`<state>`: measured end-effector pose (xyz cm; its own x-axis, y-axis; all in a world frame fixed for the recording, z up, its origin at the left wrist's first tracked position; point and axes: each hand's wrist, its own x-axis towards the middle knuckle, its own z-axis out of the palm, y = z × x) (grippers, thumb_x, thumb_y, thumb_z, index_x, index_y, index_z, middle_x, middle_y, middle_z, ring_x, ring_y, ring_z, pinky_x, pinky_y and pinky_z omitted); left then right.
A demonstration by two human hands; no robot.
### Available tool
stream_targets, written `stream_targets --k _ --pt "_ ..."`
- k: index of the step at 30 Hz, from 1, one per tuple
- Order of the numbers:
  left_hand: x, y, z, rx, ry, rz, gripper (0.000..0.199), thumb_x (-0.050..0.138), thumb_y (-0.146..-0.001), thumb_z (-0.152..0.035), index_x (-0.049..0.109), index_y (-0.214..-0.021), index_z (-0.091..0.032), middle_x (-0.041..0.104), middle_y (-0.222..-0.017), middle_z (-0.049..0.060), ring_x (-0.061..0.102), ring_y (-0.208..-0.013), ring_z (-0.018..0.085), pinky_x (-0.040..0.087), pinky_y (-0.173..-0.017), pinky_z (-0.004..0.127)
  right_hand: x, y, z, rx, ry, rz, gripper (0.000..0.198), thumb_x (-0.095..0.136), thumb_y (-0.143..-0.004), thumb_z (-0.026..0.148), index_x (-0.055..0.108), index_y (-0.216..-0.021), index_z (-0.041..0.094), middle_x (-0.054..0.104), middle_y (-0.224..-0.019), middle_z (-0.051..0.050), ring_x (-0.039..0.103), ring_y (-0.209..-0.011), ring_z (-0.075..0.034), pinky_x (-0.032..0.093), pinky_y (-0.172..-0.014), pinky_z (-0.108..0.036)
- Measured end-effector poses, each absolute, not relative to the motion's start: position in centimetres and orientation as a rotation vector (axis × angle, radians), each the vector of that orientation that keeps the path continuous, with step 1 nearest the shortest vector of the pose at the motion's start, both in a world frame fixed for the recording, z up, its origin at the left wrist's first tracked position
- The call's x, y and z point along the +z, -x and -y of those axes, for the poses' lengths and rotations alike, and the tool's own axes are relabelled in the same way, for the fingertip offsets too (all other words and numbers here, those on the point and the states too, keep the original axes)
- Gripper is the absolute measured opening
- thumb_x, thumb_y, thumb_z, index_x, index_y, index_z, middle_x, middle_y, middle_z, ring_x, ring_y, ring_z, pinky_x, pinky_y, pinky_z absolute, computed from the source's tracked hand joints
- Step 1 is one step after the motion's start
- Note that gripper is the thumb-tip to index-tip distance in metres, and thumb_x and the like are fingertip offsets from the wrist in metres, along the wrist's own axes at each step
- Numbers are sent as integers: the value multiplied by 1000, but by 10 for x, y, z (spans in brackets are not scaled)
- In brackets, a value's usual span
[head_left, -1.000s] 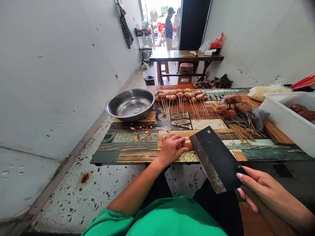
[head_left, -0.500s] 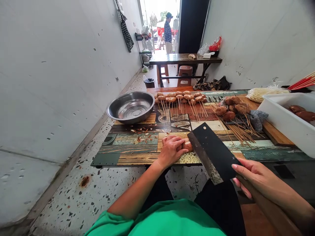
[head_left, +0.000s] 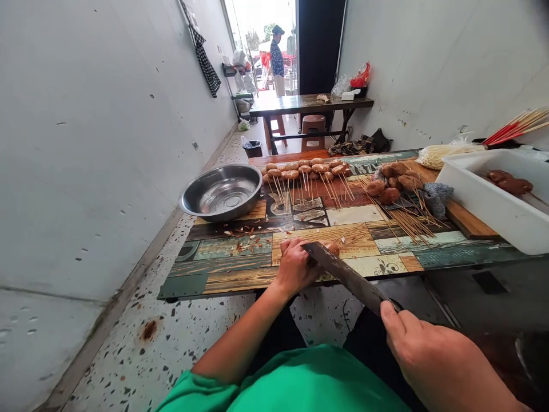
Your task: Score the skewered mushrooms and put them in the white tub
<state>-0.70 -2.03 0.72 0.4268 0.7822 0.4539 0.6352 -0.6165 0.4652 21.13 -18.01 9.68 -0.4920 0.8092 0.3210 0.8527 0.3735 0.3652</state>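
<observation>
At the near edge of the patterned table, my left hand (head_left: 295, 266) is closed around a brown mushroom (head_left: 332, 249), whose far end shows past the blade. Thin sticks seem to run from it toward the right. My right hand (head_left: 422, 340) grips a dark cleaver (head_left: 349, 277) by its handle, which the fingers mostly hide. The blade is seen nearly edge-on, its tip close to my left fingers and over the mushroom. I cannot tell whether the blade touches it. Brown and white trimmings (head_left: 246, 243) lie scattered left of my left hand.
A steel basin (head_left: 221, 191) stands at the table's left. Skewered mushrooms with pale cuts (head_left: 300, 170) line the back. More skewered mushrooms (head_left: 394, 180) are piled at right on a grey cloth (head_left: 436, 197), beside a white tub (head_left: 484, 197). A person (head_left: 277, 60) stands at the doorway.
The cleaver has turned from showing its broad face to nearly edge-on, and its tip has moved left, over the mushroom by my left hand. The whole view has shifted slightly.
</observation>
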Motion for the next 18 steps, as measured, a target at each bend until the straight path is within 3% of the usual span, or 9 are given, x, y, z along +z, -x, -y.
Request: stream_targets --k 4,18 --pt "4 6 20 1050 -2491 -1225 13 71 -86 -29 75 -96 -22 73 -97 7 63 -95 26 47 -93 42 108 -200 175 -907 1475 2551 43 44 -67 -10 80 -84 7 56 -50 -5 54 -35 -16 40 -32 -23" --pt "8 6 20 1026 -2448 -1210 15 68 -89 -35 75 -92 -23 73 -89 5 63 -93 24 44 -93 40 111 -186 175 -930 1543 2595 37 55 -61 -7 81 -84 6 58 -49 -6 55 -35 -17 41 -33 -21"
